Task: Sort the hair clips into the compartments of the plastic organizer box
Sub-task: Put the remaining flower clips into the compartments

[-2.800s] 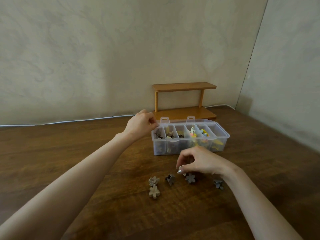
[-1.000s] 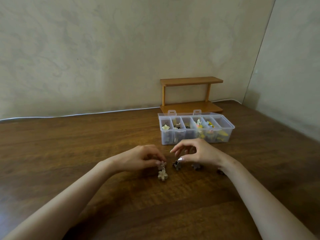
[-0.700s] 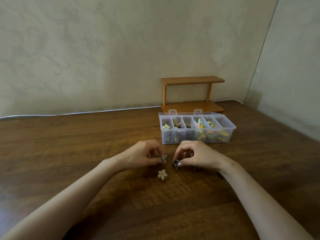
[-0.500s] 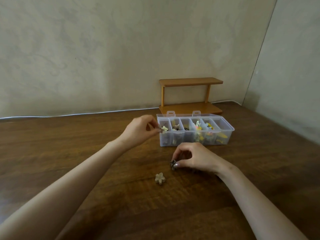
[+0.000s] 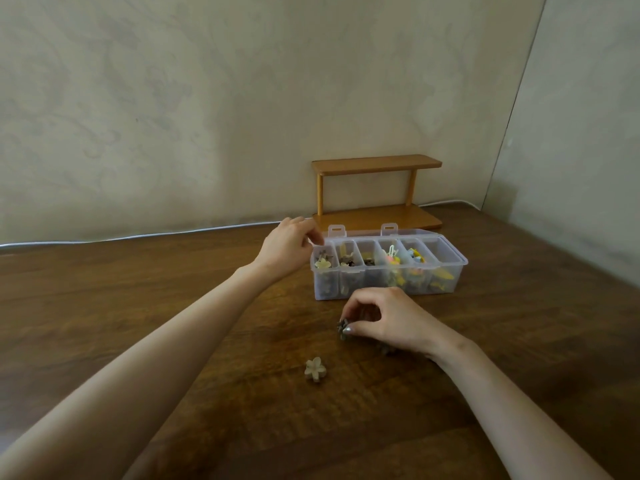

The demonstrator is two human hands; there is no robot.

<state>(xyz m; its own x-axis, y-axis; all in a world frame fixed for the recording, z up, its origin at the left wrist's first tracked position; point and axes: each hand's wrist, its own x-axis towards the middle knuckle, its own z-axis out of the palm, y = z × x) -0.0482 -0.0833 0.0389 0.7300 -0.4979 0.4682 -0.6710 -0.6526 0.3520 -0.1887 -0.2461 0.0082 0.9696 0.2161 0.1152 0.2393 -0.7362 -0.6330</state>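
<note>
The right hand (image 5: pixel 391 320) is lowered onto the table (image 5: pixel 173 306). A dark grey flower clip (image 5: pixel 342 330) is pinched between its thumb and index finger at the hand's 9 o'clock edge. A second dark clip (image 5: pixel 386 349) is partly hidden under the palm at 6 o'clock.

The left hand (image 5: pixel 287 247) is held at the left end of the clear organizer box (image 5: pixel 381 289). Its fingertips are curled together over the rim of the leftmost compartment (image 5: pixel 325 285). Whether anything is held between them cannot be determined. The two hands are well apart.

A cream flower clip (image 5: pixel 322 263) is seen lying on top in that compartment. The box is located at 12 o'clock from the right hand. A beige flower clip (image 5: pixel 314 369) lies loose on the table at 8 o'clock from the right hand. A wooden shelf (image 5: pixel 377 164) is placed at 12 o'clock from the box.
</note>
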